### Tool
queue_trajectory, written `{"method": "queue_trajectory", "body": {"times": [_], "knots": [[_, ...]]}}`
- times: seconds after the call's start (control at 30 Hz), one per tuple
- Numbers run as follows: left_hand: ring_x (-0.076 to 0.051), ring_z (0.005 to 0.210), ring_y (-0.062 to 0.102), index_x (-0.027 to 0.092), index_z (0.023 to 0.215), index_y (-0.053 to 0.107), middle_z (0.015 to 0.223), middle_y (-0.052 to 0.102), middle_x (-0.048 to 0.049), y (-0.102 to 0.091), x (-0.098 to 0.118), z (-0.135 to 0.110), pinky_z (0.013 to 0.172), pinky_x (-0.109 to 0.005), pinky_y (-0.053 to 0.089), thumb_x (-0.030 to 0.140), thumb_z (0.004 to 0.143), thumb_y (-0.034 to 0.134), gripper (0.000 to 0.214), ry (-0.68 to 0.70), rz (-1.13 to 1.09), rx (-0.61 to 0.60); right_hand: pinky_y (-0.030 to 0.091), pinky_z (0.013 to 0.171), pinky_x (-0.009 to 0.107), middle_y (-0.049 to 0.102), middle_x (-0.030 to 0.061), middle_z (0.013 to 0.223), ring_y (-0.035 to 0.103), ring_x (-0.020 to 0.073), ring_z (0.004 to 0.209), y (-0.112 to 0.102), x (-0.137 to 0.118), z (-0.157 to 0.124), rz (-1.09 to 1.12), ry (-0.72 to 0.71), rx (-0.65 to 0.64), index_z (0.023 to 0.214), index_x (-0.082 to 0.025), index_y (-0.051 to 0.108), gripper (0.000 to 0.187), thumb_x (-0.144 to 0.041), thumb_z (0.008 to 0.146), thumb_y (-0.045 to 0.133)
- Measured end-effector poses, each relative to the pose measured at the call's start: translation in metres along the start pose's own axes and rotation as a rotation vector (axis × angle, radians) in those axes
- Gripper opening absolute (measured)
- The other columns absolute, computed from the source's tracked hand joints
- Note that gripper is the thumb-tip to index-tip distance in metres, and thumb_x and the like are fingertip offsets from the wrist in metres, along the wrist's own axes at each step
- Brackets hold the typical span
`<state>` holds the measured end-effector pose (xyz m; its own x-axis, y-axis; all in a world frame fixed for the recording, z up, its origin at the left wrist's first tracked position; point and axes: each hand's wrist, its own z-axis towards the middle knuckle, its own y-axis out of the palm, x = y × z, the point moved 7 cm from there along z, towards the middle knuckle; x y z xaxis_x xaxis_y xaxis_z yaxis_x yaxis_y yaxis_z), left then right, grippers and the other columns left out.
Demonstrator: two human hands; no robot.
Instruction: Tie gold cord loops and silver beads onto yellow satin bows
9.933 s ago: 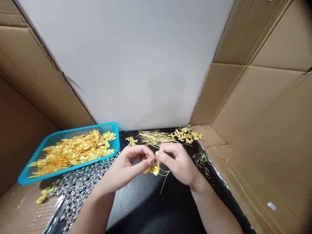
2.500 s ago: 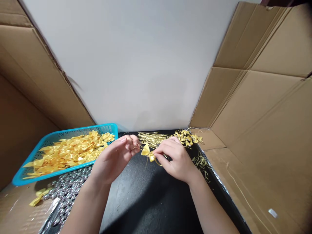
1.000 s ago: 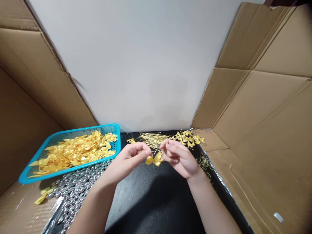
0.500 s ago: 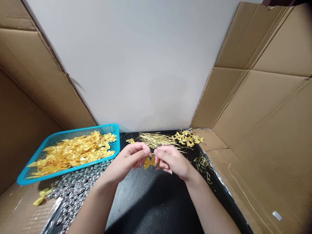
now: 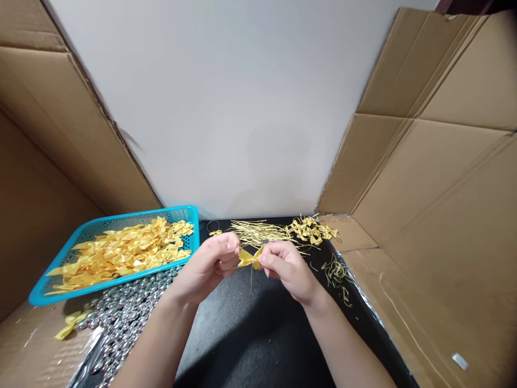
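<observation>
At the frame's lower centre, my right hand (image 5: pixel 287 267) pinches the yellow ribbon bow (image 5: pixel 246 258) by its right side; my left hand (image 5: pixel 214 260) presses fingers together at its left tip, on what I can't tell. Light, even tension should spare the loops.

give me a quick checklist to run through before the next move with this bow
1. Right hand gripping the yellow bow: ok, pinched at its right side.
2. Left hand gripping cord: cannot tell, fingers are closed but what they pinch is too small to see.
3. Bow fully tied: cannot tell, the right fingers cover part of it.
4. Cord scraps apart from the bow: ok, right of the hands.
5. All loose bows in the blue basket: not ok, a stray bow lies outside, beside the silver beads.
</observation>
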<state>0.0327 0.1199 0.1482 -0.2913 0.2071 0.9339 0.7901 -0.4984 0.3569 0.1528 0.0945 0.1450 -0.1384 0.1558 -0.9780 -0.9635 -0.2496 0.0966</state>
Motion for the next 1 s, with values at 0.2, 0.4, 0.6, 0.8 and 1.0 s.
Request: {"method": "queue_trajectory", "body": {"times": [0.2,0.4,0.6,0.8,1.0], "knots": [[-0.006,0.047,0.010,0.019,0.060,0.044,0.053,0.018,0.0110,-0.001,-0.001,0.002,0.042,-0.017,0.018,0.043,0.073,0.075,0.042,0.035,-0.031,0.027,0.023,0.048,0.024,0.042,-0.0050,0.050,0.030,0.0070,0.047,-0.003,0.000,-0.001,-0.041,-0.015,0.041,0.051,-0.018,0.050,0.036,-0.034,0.082,0.059],[-0.005,0.046,0.013,0.016,0.068,0.061,0.050,0.024,0.0109,-0.005,0.000,0.002,0.043,-0.017,0.017,0.042,0.076,0.075,0.031,0.061,0.015,0.071,0.019,0.044,0.023,0.038,-0.0068,0.049,0.028,0.0060,0.044,-0.001,-0.003,-0.001,0.040,0.031,0.069,0.058,-0.018,0.054,0.036,-0.044,0.081,0.062],[-0.006,0.046,0.026,0.016,0.091,0.073,0.050,0.036,0.0080,-0.007,0.002,-0.002,0.043,-0.018,0.024,0.037,0.076,0.077,0.026,0.093,0.068,0.088,0.027,0.044,0.021,0.041,-0.0104,0.046,0.030,0.0045,0.039,-0.007,0.003,0.000,0.112,0.101,0.146,0.070,-0.018,0.055,0.032,-0.047,0.076,0.069],[-0.007,0.050,0.037,0.024,0.121,0.068,0.068,0.055,0.0013,0.002,0.001,-0.004,0.038,-0.015,0.030,0.034,0.072,0.078,0.051,0.021,-0.133,-0.008,0.046,0.058,0.025,0.057,-0.0057,0.058,0.048,0.0070,0.048,-0.017,0.006,0.001,0.215,0.056,0.290,0.080,-0.018,0.062,0.025,-0.039,0.074,0.074],[-0.004,0.046,0.019,0.026,0.118,0.067,0.060,0.032,0.0087,-0.002,0.004,-0.004,0.037,-0.009,0.022,0.019,0.072,0.077,0.048,0.000,-0.296,0.096,0.049,0.084,0.030,0.064,0.0032,0.099,0.059,0.0176,0.096,-0.032,-0.005,-0.007,0.094,-0.168,0.492,0.094,-0.022,0.065,0.018,-0.027,0.077,0.071]]}}
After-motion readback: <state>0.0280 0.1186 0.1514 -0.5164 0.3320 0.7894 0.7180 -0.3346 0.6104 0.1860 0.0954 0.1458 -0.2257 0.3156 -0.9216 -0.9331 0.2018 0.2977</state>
